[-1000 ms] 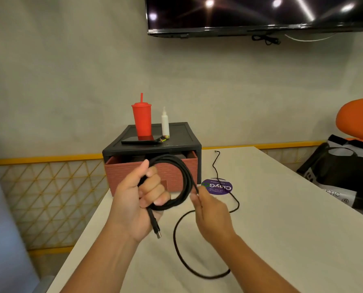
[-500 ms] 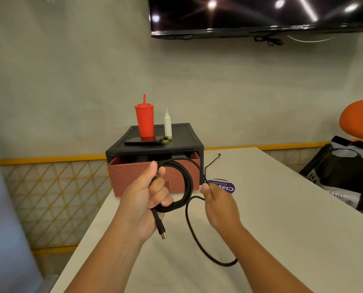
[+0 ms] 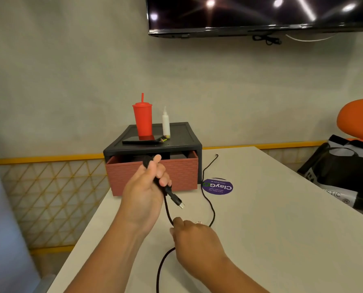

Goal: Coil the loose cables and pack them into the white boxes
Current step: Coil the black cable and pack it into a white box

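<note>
Lowered, right hand (image 3: 195, 240) pinches black cable (image 3: 167, 210); left hand (image 3: 143, 187) grips its coils (plug (image 3: 179, 203) points down-right).

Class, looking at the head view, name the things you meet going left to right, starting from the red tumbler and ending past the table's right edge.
Red tumbler → white squeeze bottle → purple round sticker → black bag.

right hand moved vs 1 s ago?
Yes. The right hand has pulled back toward the person, away from the purple sticker on the table that it was beside earlier, with the black cable pinched in its fingers.
</note>
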